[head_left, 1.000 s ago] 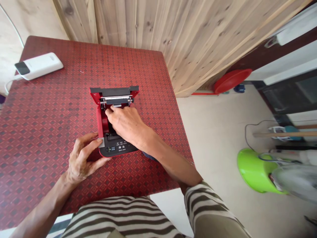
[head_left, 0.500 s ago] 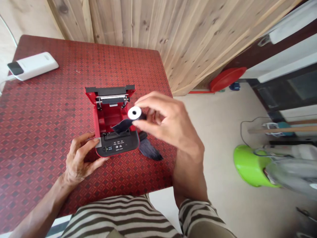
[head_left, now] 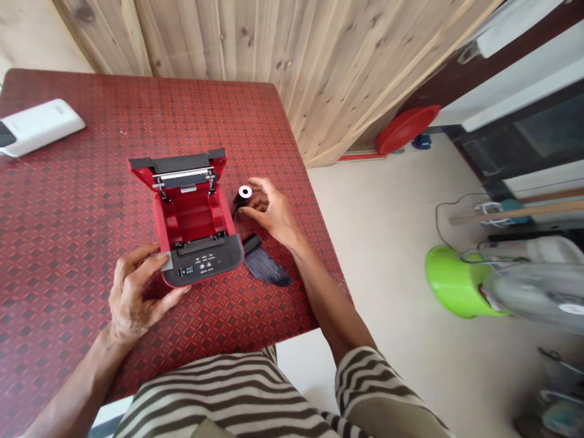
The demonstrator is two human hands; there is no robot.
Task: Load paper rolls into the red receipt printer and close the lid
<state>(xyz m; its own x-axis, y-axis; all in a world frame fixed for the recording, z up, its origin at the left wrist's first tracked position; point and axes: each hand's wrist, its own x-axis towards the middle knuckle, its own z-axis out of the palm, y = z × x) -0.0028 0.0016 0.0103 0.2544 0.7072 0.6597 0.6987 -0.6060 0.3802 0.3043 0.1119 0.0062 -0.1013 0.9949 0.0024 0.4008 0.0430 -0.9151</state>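
A small red and black printer (head_left: pixel 203 263) sits on the table with its lid (head_left: pixel 177 164) raised, and its red inner compartment (head_left: pixel 194 216) holds no roll. My left hand (head_left: pixel 137 292) grips its front left corner, thumb below and fingers on the top edge. Just right of the printer, my right hand (head_left: pixel 271 213) pinches a small roll (head_left: pixel 245 193) with a white end face, a dark core hole and a dark outer side. The roll is low, at or close to the tabletop. Nearer to me lies a second dark roll (head_left: pixel 252 244) with a loose dark strip (head_left: pixel 269 267).
The red patterned table (head_left: pixel 82 207) ends at right above a pale floor (head_left: pixel 378 225). A white power bank (head_left: pixel 43 125) lies at the far left. Wooden panelling (head_left: pixel 219 36) stands behind. On the floor are a green bin (head_left: pixel 444 283) and a red basin (head_left: pixel 408 129).
My right hand has carried the roll from above the printer's compartment to its right side and lower. My left hand keeps its hold on the printer. The view has shifted slightly.
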